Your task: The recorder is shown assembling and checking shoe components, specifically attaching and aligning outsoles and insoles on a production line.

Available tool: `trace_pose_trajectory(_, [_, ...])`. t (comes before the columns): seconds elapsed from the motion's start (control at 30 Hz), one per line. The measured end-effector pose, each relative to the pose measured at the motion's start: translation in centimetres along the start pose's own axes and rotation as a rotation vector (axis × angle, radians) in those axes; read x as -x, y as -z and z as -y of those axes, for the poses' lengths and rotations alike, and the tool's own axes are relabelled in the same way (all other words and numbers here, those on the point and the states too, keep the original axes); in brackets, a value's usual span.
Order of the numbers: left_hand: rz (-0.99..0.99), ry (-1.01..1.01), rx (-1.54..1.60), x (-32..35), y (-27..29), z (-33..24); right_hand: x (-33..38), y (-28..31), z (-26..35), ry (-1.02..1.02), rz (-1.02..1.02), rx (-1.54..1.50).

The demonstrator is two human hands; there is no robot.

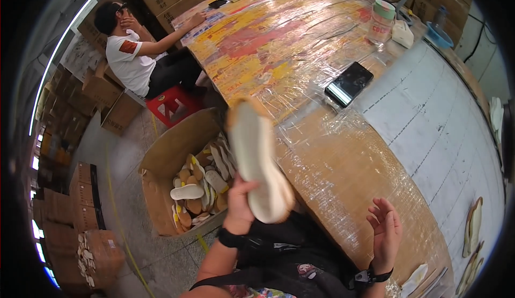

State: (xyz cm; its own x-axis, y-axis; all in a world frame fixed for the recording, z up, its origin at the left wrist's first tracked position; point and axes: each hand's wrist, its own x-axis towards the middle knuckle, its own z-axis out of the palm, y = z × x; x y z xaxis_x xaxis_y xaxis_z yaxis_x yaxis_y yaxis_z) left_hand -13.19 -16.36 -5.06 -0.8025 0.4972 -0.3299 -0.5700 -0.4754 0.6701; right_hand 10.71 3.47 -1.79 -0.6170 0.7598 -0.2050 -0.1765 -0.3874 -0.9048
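Observation:
A pale shoe sole (255,158) with tan edges is gripped near its lower end by my left hand (241,200), thumb across its face. It is tilted upright, slightly blurred, above the near left edge of the table. Over the plastic-wrapped table top (343,174), my right hand (385,228) is open and holds nothing, its fingers loosely bent. Below and left of the sole, a cardboard box (161,161) holds several more white and tan soles (206,182). What my left fingers do behind the sole is hidden.
A black phone (350,85) lies on the table, beyond it a jar with green tape (382,21). A seated person (137,59) on a red stool (173,106) rests an arm at the far left edge. More soles (473,227) lie at the right; cartons (64,206) stand left.

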Motion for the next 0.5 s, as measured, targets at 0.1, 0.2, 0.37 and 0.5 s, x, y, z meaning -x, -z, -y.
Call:
trace_pose_trajectory(0.1, [-0.239,-0.207,0.148,-0.4,4.0,-2.4,-1.1,0.3,-0.1,-0.01,-0.027,0.01])
trace_pose_trajectory(0.2, [-0.344,-0.383,0.238,-0.8,7.3,-2.7,-1.6,0.3,-0.1,-0.02,-0.048,0.015])
trace_pose_trajectory(0.37, [-0.99,0.045,0.34,-3.4,15.0,-0.3,-2.0,0.2,-0.2,-0.046,-0.047,0.032])
trace_pose_trajectory(0.5, [-0.461,-0.039,-0.086,-3.6,9.8,1.4,-1.9,1.3,0.0,-0.069,-0.028,0.037])
